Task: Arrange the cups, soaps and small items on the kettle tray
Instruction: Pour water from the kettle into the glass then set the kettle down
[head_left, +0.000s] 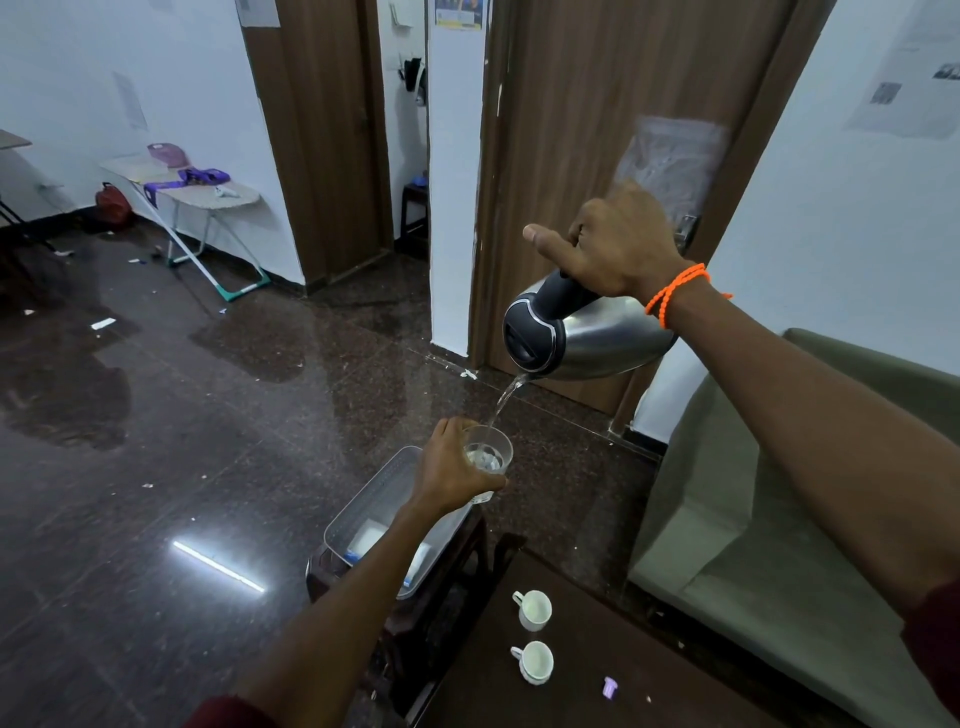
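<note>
My right hand (618, 249) grips the black handle of a steel kettle (597, 338), which is tipped far over. A thin stream of water runs from its spout into a clear glass (491, 460). My left hand (452, 467) holds that glass above the far end of a silver metal tray (363, 506). The tray sits on a small dark stool and holds white packets under my forearm. Two white cups (535, 610) (535, 661) stand on the dark wooden table at lower right, with a small purple item (610, 687) near them.
An olive sofa (779, 519) fills the right side. A brown door (597, 156) stands behind the kettle. An ironing board (197, 192) leans by the far left wall, above a glossy dark floor with scattered scraps.
</note>
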